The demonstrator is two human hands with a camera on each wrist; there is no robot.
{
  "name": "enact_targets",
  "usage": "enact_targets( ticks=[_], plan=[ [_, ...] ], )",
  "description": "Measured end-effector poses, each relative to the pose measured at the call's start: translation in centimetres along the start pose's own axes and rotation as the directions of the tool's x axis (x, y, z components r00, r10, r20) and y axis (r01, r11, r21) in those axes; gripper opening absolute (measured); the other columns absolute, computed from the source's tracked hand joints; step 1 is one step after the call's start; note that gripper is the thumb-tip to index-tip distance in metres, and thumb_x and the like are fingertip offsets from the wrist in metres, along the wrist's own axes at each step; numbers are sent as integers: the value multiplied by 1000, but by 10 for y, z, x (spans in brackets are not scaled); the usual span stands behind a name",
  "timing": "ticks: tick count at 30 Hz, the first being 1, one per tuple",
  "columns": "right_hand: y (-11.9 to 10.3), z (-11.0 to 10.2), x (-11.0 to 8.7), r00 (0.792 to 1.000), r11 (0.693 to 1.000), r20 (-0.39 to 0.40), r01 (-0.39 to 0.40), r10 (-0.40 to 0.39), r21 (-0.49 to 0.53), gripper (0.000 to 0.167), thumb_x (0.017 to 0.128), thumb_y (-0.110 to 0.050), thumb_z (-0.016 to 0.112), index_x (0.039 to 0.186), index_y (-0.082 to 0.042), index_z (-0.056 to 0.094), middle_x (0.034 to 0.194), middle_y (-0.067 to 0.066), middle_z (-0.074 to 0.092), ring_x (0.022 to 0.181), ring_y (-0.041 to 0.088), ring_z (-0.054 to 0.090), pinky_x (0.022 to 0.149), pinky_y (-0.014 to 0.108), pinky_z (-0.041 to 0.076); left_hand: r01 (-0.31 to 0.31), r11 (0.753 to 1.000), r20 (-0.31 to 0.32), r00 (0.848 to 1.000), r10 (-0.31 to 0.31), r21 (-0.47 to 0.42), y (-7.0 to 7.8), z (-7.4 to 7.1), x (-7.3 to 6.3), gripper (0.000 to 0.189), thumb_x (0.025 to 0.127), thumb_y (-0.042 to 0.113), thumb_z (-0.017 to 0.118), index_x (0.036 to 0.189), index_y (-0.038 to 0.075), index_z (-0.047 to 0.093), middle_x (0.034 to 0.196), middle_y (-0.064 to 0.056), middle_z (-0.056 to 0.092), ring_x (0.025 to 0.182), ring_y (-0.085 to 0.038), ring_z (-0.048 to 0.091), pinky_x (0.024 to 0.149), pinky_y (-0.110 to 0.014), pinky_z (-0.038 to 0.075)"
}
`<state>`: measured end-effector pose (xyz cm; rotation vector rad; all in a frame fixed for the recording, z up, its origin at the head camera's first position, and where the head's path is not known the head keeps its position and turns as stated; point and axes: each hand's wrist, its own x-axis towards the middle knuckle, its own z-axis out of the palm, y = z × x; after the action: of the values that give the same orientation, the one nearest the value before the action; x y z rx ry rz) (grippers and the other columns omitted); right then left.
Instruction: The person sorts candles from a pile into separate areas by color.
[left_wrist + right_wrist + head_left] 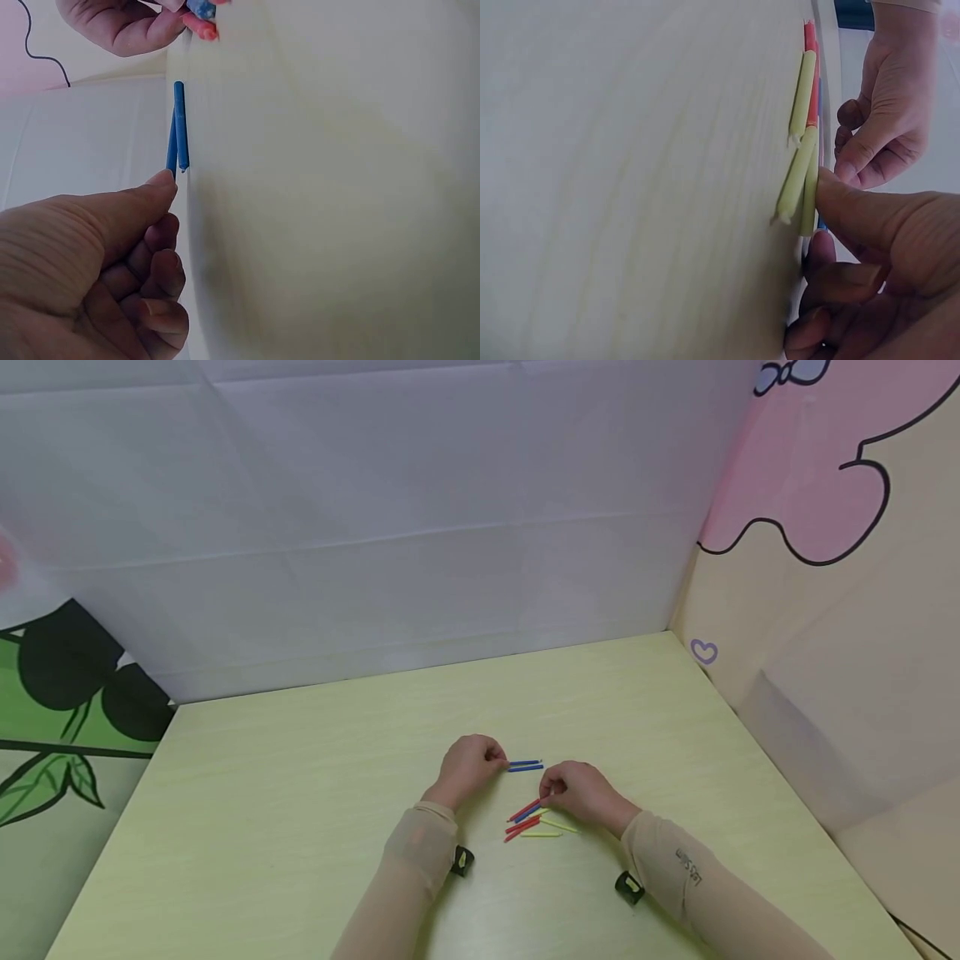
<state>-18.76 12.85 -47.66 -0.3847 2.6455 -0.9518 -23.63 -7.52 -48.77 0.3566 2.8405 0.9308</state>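
Note:
Several thin candles lie on the table, some with wick tips showing. My left hand pinches the end of a blue candle between thumb and forefinger. A second blue candle lies close alongside it, at a slight angle. To the right and nearer, my right hand has its thumb and forefinger at the upper end of a red candle in a loose group. Beside that one are a blue candle, more red candles and yellow candles. The right fingertips hide part of the group.
The pale wood-grain table carries the candles. A white sheet stands along its back edge, and a printed panel rises on the right. Another printed panel borders the left side.

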Motion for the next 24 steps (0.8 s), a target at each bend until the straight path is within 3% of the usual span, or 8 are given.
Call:
enact_targets(
  ticks=[11,24],
  plan=[
    [0,4,1,999,999,-20,-35,35,-39,14,85,-11,76,77,-17,66,71,-3,52,73,15,47,70,32,38,14,1000,6,1000,-14,9,2,-2,-1,10,86,20,76,79,14,72,72,5,61,70,-14,51,69,-30,44],
    [0,6,-1,999,999,-33,-41,40,-35,14,86,-10,74,77,-17,66,74,-4,54,75,15,48,74,33,41,-18,1000,-18,1000,18,21,4,-4,-3,9,86,19,75,79,14,73,70,6,60,69,-13,50,68,-29,43]
  ],
)
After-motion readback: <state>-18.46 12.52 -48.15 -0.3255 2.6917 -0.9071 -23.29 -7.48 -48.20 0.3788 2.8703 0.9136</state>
